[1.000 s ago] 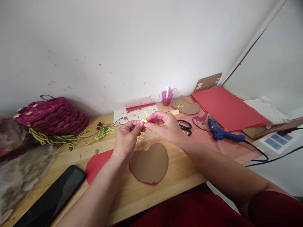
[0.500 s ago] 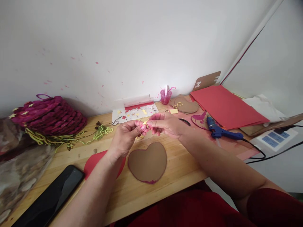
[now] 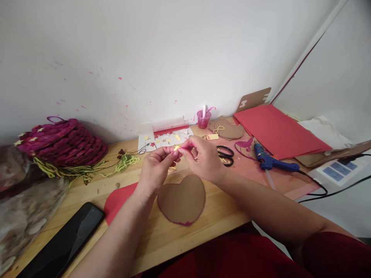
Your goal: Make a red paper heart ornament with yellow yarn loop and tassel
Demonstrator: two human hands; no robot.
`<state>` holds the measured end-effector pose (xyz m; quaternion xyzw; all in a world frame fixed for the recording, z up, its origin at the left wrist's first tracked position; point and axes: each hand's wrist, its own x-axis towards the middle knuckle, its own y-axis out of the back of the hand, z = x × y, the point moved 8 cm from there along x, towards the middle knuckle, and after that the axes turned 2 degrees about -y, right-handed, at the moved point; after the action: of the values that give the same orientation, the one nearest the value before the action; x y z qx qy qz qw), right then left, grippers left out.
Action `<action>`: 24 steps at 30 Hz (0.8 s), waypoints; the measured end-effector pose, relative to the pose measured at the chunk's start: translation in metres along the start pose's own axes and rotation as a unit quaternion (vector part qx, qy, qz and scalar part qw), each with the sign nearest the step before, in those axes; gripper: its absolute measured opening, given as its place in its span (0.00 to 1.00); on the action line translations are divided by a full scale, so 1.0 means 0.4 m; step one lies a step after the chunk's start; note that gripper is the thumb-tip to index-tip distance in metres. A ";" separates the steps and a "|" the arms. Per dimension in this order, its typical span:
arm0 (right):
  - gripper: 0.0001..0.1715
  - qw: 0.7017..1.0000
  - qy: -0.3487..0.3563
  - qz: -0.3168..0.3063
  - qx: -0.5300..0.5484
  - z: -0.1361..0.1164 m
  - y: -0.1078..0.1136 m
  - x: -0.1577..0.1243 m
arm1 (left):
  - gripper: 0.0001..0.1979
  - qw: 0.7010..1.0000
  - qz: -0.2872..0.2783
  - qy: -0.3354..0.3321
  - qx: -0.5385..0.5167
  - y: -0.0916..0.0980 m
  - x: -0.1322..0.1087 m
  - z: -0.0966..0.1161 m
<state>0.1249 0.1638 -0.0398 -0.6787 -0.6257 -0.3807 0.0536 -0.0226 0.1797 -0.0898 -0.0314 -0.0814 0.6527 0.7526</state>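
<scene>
A white wall (image 3: 162, 54) flecked with pink spots stands behind a pale wooden worktop (image 3: 162, 249). Just past the notch of a cardboard heart (image 3: 182, 200), a small yellow star (image 3: 176, 148) is held up above the wood. The fingers cover much of it, so I cannot tell which way its points face or how any long axis lies.

The left hand (image 3: 155, 168) has its grip closed on the star from the left, thumb against fingers; the right hand (image 3: 204, 158) pinches at the star's right edge, its grip narrow.

The cardboard heart lies flat, its tip, edged in purple, pointing toward the person and its notch facing the wall. Left of the heart is a red paper (image 3: 120, 199), partly under the left forearm, and farther left a black phone (image 3: 62, 241). Beyond the heart to the right are black-handled scissors (image 3: 226, 156), then a blue glue gun (image 3: 274, 164). Behind the heart, close to the wall, stands a pink-stained cup (image 3: 203, 120). Far to the heart's left sits a purple woven bundle (image 3: 63, 143).
</scene>
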 end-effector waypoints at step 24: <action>0.19 0.897 -0.260 -0.179 0.311 0.085 -0.052 0.013 | 0.13 1.000 -0.026 -0.002 0.005 0.006 0.002 0.012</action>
<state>0.1214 0.1911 -0.0690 -0.5785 -0.8149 0.0197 0.0284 -0.0258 0.1806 -0.0852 -0.0240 -0.0808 0.6330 0.7695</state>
